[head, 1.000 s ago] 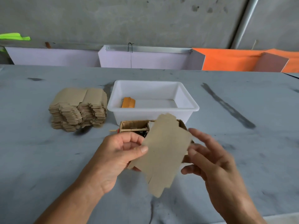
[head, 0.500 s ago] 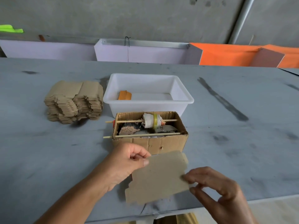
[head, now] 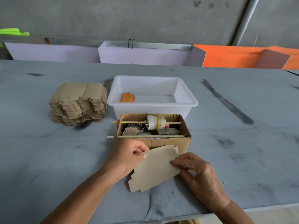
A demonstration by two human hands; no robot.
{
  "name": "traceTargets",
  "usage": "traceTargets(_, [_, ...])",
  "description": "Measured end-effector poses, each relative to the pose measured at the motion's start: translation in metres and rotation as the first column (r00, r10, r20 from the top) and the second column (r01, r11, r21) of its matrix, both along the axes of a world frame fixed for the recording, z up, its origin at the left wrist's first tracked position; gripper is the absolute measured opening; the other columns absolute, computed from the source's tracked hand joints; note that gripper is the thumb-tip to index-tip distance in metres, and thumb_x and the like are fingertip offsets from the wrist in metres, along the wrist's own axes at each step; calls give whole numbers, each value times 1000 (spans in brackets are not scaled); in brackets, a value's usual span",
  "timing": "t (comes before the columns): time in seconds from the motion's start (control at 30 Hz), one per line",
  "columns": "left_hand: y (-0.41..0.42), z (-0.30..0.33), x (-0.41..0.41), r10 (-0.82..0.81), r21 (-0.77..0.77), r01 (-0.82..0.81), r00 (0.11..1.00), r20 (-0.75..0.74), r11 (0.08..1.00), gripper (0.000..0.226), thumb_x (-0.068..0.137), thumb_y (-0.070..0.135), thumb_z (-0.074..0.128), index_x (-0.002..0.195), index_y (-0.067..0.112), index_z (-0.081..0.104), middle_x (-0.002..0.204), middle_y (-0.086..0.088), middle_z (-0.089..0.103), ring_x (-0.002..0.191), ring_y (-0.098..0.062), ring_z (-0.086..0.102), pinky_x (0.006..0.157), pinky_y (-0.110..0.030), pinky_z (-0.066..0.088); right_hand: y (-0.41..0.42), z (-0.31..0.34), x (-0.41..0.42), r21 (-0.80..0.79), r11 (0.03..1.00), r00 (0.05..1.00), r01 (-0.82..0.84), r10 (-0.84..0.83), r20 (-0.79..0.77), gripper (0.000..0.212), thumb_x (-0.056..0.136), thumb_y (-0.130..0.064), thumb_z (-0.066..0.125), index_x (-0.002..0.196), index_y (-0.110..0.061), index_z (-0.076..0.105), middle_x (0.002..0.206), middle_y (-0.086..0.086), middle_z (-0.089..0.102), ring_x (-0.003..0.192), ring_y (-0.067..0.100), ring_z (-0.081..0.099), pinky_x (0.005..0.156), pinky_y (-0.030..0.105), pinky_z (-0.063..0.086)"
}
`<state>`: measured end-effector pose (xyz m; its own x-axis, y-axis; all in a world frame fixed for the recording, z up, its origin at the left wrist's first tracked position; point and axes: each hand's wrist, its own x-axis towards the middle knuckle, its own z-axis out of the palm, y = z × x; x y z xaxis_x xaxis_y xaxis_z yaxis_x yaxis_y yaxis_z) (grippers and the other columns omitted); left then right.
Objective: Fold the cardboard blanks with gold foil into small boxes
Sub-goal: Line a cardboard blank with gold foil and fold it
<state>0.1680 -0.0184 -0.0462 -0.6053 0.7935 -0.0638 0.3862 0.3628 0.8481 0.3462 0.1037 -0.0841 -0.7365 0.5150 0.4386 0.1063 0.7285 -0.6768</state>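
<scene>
A flat brown cardboard blank (head: 153, 169) lies tilted just above the table near its front edge, plain side up; no gold foil shows. My left hand (head: 127, 155) pinches its upper left edge between thumb and curled fingers. My right hand (head: 194, 170) pinches its right edge with fingertips. A tall stack of the same blanks (head: 77, 104) sits at the left of the table. Inside the white plastic tub (head: 186, 101) lies one orange-gold folded box (head: 128, 97).
An open corrugated cardboard box (head: 184, 143) stands right behind the blank, with two wooden sticks across it, a wrapped white roll (head: 156, 122) and scraps inside. Beyond the grey table (head: 48, 151) are lilac and orange panels. The table's front edge is close below my hands.
The blank came down from upright in front of the corrugated box to low over the table. My right hand went from open beside it to pinching its right edge.
</scene>
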Motion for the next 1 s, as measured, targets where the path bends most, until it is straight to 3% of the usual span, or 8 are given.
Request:
traceTargets(0.23, [13, 0, -18, 53, 32, -52, 998, -38, 998, 26, 82, 3, 69, 68, 25, 65, 72, -4, 68, 64, -9, 57, 67, -22, 48, 7, -1, -19, 65, 998, 1000, -15, 14, 13, 20, 79, 8, 69, 90, -6, 77, 91, -3, 64, 83, 1, 62, 75, 14, 50])
traceTargets(0.43, [19, -4, -24, 54, 42, -52, 997, -48, 998, 25, 80, 4, 70, 67, 24, 66, 73, -3, 68, 65, -7, 58, 64, -18, 47, 7, -5, -17, 236, 972, 998, 3, -19, 67, 18, 79, 2, 72, 93, -8, 75, 93, 5, 63, 79, 21, 65, 63, 37, 56])
traceTargets(0.53, [20, -7, -24, 47, 33, -45, 996, -81, 998, 23, 81, 5, 70, 68, 25, 66, 75, -2, 69, 64, -6, 59, 65, -19, 48, 5, -6, -15, 284, 959, 998, 23, -39, 50, 12, 78, -3, 75, 88, -10, 76, 98, 10, 60, 81, 24, 64, 60, 37, 56])
traceTargets(0.7, [25, -6, -19, 38, 26, -35, 991, -127, 999, 12, 82, 6, 69, 78, 17, 71, 76, -2, 70, 69, -10, 62, 68, -22, 50, 23, -9, -14, 198, 980, 998, -31, 19, 66, 14, 79, -1, 72, 89, -10, 76, 106, 10, 56, 93, 23, 62, 75, 37, 55])
traceTargets(0.87, [36, -6, -15, 30, 41, -25, 991, -127, 999, 10, 82, 5, 68, 83, 14, 72, 72, 1, 67, 64, -7, 60, 61, -15, 45, 39, -8, -17, 140, 990, 998, -15, 6, 65, 21, 78, 6, 70, 89, -11, 77, 110, 8, 57, 99, 21, 62, 83, 32, 53])
traceTargets(1.0, [38, -9, -17, 24, 38, -19, 990, -137, 999, 9, 81, 5, 69, 84, 13, 72, 74, -1, 69, 62, -5, 60, 59, -13, 45, 38, -4, -17, 168, 986, 997, 11, -23, 74, 18, 78, 4, 71, 87, -11, 78, 110, 9, 59, 97, 22, 63, 79, 34, 55])
